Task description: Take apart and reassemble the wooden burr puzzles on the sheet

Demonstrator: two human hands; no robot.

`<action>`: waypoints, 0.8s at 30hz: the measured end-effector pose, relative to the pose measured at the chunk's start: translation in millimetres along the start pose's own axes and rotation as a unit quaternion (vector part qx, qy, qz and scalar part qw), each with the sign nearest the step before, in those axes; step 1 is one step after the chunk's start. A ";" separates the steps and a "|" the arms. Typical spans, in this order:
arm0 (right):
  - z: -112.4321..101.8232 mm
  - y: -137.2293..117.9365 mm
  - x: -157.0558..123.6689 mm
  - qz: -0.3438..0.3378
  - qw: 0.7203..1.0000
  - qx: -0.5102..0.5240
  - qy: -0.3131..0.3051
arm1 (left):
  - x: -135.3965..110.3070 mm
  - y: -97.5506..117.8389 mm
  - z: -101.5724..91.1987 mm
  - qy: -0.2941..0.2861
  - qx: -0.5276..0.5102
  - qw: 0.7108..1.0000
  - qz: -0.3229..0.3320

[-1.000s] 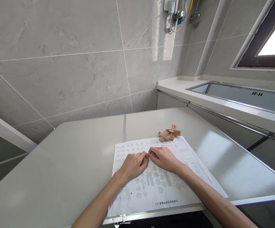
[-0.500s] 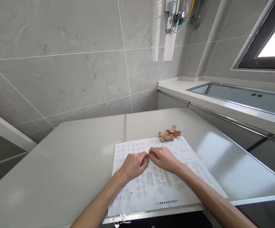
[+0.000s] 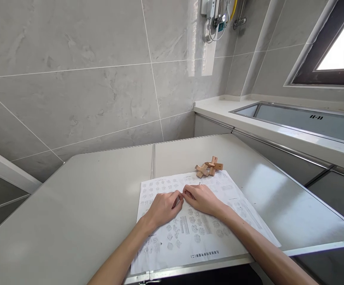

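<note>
My left hand [image 3: 165, 206] rests over a printed paper sheet [image 3: 219, 244], its thumb and fingers curled together. Fingertip to fingertip with it, my right hand [image 3: 202, 198] is also curled closed above the sheet. Whatever the fingers may pinch is hidden by the hands. Rows of small line drawings and some text, upside down to me, cover the sheet. Just beyond it, at its far edge, two interlocking wooden puzzles [image 3: 213, 165] lie side by side, the left one [image 3: 202, 170] paler and smaller. A tiny dark tip shows behind my right knuckles.
The pale folding table [image 3: 79, 213] has a seam running across it and a metal front edge. To the right stands a counter [image 3: 211, 105] with a steel sink [image 3: 281, 114]. Grey wall tiles [image 3: 100, 99] rise behind, with plugs and cables [image 3: 216, 19] high up.
The view has shifted slightly, so everything sits a little further left. Both hands keep almost the same closed pose on the sheet, and the wooden puzzles have not moved.
</note>
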State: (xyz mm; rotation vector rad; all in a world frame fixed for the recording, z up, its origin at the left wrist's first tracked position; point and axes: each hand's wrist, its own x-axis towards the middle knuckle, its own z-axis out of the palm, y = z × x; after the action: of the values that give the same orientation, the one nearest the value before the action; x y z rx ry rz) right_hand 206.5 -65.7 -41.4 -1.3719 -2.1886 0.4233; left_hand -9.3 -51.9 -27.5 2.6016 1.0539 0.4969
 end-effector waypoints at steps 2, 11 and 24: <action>-0.8 -0.2 -0.1 -0.003 1.000 -0.001 -0.005 | 0.1 0.0 0.5 -0.001 0.000 1.000 -0.002; -2.3 -1.2 -0.1 -0.008 1.000 -0.003 -0.011 | 0.8 0.4 -0.9 -0.005 0.010 1.000 0.003; 0.7 -0.4 0.0 -0.008 1.000 -0.008 -0.007 | -1.0 -0.5 0.8 -0.001 0.018 1.000 0.009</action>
State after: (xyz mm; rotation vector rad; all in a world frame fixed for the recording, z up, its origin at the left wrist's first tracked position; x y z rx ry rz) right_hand 205.7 -66.0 -41.8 -1.3628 -2.2171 0.4129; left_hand -9.9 -52.4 -28.6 2.6450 1.0487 0.4828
